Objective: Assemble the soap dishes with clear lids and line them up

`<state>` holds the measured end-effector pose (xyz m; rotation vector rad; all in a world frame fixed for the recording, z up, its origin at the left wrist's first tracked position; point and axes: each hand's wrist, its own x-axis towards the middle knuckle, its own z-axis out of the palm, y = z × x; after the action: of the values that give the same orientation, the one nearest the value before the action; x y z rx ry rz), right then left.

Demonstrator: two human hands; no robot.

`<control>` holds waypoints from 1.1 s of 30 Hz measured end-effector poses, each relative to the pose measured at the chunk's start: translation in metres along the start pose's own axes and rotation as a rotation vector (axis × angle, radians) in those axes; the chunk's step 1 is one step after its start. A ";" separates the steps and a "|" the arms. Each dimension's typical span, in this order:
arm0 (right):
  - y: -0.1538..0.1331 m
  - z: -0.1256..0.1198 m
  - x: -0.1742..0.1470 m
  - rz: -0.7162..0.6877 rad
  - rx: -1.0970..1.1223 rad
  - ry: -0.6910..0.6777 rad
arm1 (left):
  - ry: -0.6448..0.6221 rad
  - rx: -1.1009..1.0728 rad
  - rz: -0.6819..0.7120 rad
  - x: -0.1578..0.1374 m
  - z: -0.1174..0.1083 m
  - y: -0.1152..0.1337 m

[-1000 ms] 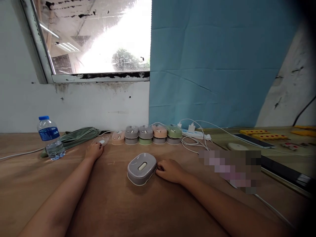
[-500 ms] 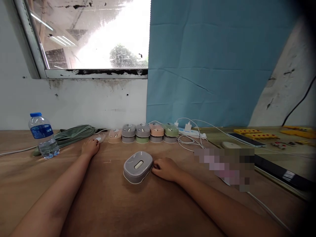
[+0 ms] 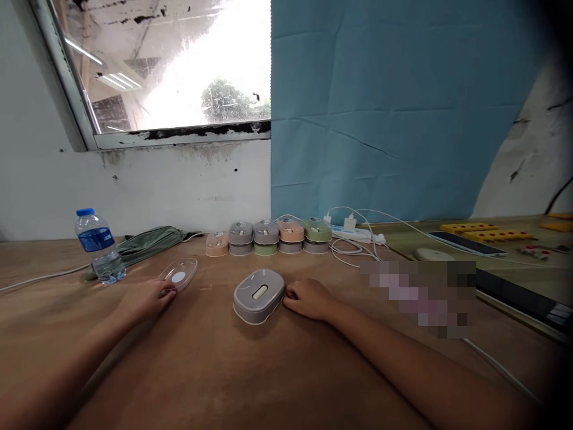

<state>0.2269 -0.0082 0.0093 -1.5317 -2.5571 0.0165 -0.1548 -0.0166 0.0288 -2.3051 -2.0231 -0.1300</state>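
The left hand's (image 3: 147, 297) fingers are nearly closed, thumb and fingertips pinching the near edge of a clear oval lid (image 3: 188, 270), which reaches forward from them with a white disc (image 3: 178, 277) on it. The right hand's (image 3: 310, 300) fingers are curled in, right up against the near right side of a gray case (image 3: 250, 284); whether they grip it, I cannot tell. That case sits on the table (image 3: 206, 358) between the two hands, a pale oblong piece (image 3: 259, 291) in its top. Further left of the left fingers stands a water bottle (image 3: 96, 240), with a green fabric bundle (image 3: 150, 243) beyond them. Ahead of both hands, near the wall, runs a row of small cases (image 3: 290, 229), mostly stacked in pairs; beyond the right fingers, white cables (image 3: 347, 245) trail from a power strip (image 3: 364, 240).
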 end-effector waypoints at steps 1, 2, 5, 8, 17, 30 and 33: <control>0.000 0.000 0.000 0.000 -0.002 0.001 | 0.005 -0.014 -0.002 -0.006 -0.002 0.001; 0.000 0.000 0.000 -0.001 -0.003 0.001 | 0.010 -0.027 -0.006 -0.011 -0.004 0.002; 0.000 0.000 -0.001 -0.003 -0.006 0.003 | 0.011 -0.055 -0.028 -0.018 -0.006 0.003; 0.000 0.000 -0.001 -0.003 -0.005 0.003 | -0.004 -0.063 -0.057 -0.019 -0.005 0.001; 0.000 0.001 0.000 -0.007 0.013 0.034 | 0.198 -0.095 0.109 -0.015 -0.040 0.068; -0.004 -0.001 -0.003 -0.153 0.184 0.330 | 0.035 -0.459 0.560 0.000 -0.011 0.165; -0.007 -0.004 -0.003 -0.282 0.250 0.532 | 0.032 -0.615 0.506 -0.002 -0.019 0.163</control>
<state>0.2227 -0.0148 0.0138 -0.9217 -2.2119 -0.0895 0.0062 -0.0421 0.0481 -3.0557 -1.4463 -0.8450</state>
